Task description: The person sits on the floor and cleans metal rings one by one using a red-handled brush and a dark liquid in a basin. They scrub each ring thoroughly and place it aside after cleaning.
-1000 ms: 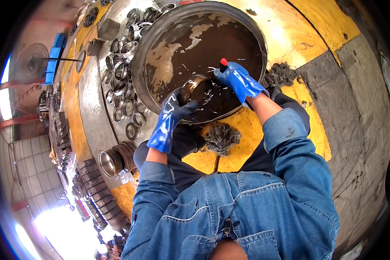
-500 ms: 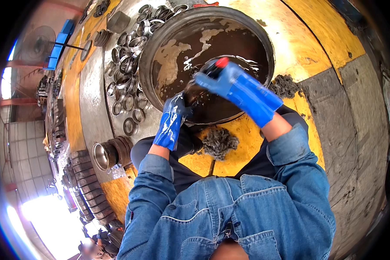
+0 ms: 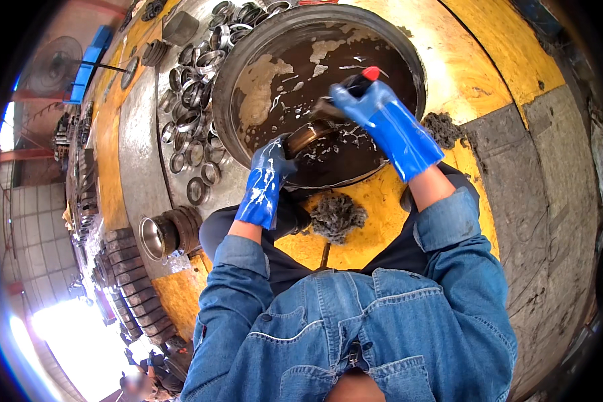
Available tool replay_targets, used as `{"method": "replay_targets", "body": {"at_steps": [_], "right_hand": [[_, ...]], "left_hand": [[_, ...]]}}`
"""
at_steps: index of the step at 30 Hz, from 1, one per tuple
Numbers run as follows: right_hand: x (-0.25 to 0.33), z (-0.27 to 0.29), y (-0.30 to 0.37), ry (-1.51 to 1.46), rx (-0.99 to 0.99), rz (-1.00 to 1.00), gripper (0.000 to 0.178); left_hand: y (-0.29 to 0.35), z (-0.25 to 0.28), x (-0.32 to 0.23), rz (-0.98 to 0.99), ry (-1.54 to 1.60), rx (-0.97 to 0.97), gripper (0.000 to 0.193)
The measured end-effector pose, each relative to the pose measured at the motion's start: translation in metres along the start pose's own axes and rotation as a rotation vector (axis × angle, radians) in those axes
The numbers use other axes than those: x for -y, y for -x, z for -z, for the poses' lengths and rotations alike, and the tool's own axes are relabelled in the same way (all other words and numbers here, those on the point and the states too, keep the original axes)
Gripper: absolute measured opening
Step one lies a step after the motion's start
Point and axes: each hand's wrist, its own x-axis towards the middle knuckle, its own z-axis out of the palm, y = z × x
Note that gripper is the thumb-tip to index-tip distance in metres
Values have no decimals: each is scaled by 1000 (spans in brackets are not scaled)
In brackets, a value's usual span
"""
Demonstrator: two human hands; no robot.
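Observation:
My left hand (image 3: 269, 164), in a wet blue rubber glove, grips a brown-stained metal ring (image 3: 308, 137) over the near left of a big round basin (image 3: 225, 110). Dark liquid (image 3: 355, 57) with patches of foam fills the basin. In my right hand (image 3: 382, 114), gloved alike, is a tool with a black handle and a red end (image 3: 370, 73), probably a brush. Its dark working end (image 3: 328, 109) lies close above the ring, partly blurred. Whether the two touch I cannot tell.
Many metal rings (image 3: 191, 94) are heaped left of the basin. Stacked rings (image 3: 159, 238) lie on their side near my left knee. Grey matted fibre (image 3: 338, 218) sits between my legs, with another clump (image 3: 441, 130) right of the basin. A fan (image 3: 53, 63) stands far left.
My right hand and its tool have moved up and to the right, off the ring. The ring now shows clearly in my left hand, which has barely moved.

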Motion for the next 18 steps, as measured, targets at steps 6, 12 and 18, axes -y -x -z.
{"method": "replay_targets", "body": {"at_steps": [6,12,18], "right_hand": [[39,-41,26,199,126,444,37],[-10,-9,-13,35,217,-216,48],[-54,-26,-10,242,61,-251,46]], "left_hand": [[-2,6,6,7,-85,125,59],[3,7,-3,19,-5,94,58],[1,3,-1,26,-49,92,53]]}}
